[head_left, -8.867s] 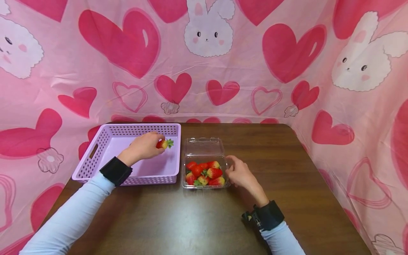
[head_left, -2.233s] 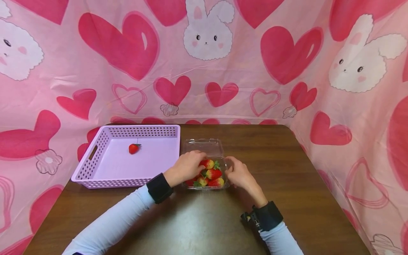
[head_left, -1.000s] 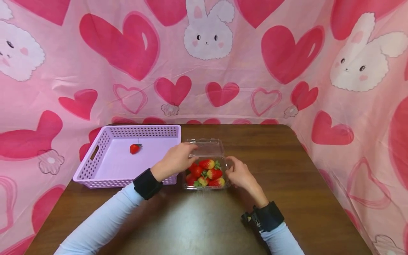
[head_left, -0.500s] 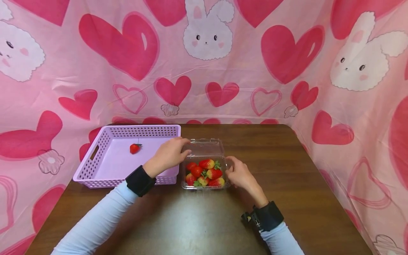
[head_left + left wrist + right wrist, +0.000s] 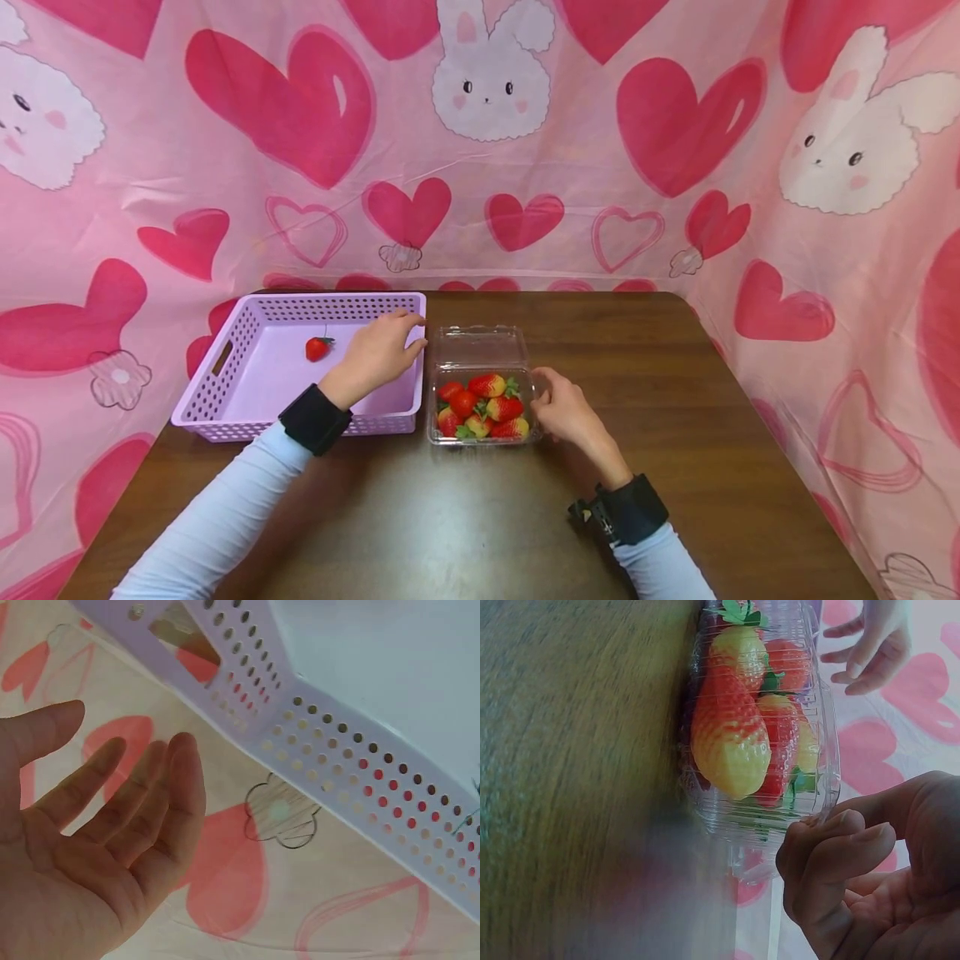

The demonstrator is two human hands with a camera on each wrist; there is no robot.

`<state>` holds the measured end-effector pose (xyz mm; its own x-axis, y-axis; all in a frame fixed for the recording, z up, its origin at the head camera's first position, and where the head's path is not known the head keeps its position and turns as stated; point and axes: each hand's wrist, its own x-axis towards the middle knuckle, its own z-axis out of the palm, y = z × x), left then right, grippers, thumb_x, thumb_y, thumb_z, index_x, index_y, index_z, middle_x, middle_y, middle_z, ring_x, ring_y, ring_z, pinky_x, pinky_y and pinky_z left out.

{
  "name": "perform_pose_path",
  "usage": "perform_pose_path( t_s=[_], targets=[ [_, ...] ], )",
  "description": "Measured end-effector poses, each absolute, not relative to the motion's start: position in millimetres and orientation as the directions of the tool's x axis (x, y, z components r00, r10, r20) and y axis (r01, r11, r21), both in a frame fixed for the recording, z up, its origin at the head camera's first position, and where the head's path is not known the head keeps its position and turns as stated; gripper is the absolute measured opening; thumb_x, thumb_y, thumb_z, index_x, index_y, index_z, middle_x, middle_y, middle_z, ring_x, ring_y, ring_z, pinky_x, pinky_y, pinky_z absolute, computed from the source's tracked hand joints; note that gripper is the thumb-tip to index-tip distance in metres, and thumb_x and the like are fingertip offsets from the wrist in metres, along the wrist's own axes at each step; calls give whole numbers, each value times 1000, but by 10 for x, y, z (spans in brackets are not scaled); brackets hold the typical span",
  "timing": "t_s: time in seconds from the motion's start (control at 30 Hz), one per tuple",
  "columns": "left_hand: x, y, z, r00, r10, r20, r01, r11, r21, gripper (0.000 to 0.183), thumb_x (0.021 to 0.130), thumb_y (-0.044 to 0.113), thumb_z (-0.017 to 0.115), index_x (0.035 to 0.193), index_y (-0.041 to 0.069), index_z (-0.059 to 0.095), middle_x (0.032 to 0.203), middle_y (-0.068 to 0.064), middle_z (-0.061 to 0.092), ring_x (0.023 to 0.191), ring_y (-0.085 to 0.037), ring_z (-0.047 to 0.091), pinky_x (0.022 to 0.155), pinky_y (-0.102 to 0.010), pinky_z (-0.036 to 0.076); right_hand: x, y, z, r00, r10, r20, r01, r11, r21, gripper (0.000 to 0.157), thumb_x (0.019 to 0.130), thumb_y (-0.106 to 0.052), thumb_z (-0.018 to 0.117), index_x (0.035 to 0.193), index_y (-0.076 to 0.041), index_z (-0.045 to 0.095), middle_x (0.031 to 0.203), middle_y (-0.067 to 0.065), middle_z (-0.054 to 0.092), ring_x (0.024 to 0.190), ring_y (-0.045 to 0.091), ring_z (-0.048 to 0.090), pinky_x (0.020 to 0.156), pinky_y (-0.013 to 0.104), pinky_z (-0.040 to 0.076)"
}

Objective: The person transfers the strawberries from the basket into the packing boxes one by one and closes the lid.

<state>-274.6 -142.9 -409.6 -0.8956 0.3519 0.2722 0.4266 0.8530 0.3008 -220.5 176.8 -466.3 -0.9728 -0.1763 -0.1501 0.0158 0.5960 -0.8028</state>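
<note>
My left hand (image 5: 375,350) hovers over the right part of a lilac plastic basket (image 5: 258,367), fingers spread loosely, palm bare in the left wrist view. One red strawberry (image 5: 317,349) with a green leaf lies on the basket floor, left of that hand. To the right stands a clear plastic clamshell box (image 5: 433,427), its lid (image 5: 482,346) folded back. Several red and yellow strawberries (image 5: 504,408) fill its base. With thumb and curled fingers, my right hand (image 5: 564,406) pinches the box's right rim, as the right wrist view (image 5: 862,862) shows.
Both containers sit side by side on a dark brown wooden table (image 5: 465,517). Behind and at the sides hangs a pink curtain (image 5: 480,167) with hearts and rabbits. Black bands (image 5: 315,419) wrap both wrists.
Earlier my left hand held a strawberry over the basket, then was at the strawberries in the box. It has since let go and moved left, back over the basket. My right hand stays put.
</note>
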Motion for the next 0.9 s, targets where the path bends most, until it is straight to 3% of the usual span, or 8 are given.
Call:
perform_pose_path(
  t_s=[0.9],
  targets=[
    [-2952, -1983, -4138, -919, 246, 308, 323, 918, 231, 35, 97, 18, 71, 127, -2, 69, 124, -26, 68, 110, -49, 67, 85, -66, 53, -2205, 1777, -4660, -971, -178, -163, 27, 590, -807, 54, 99, -3, 64, 150, -6, 48, 67, 10, 58, 47, 24, 53, 48, 34, 49]
  ],
)
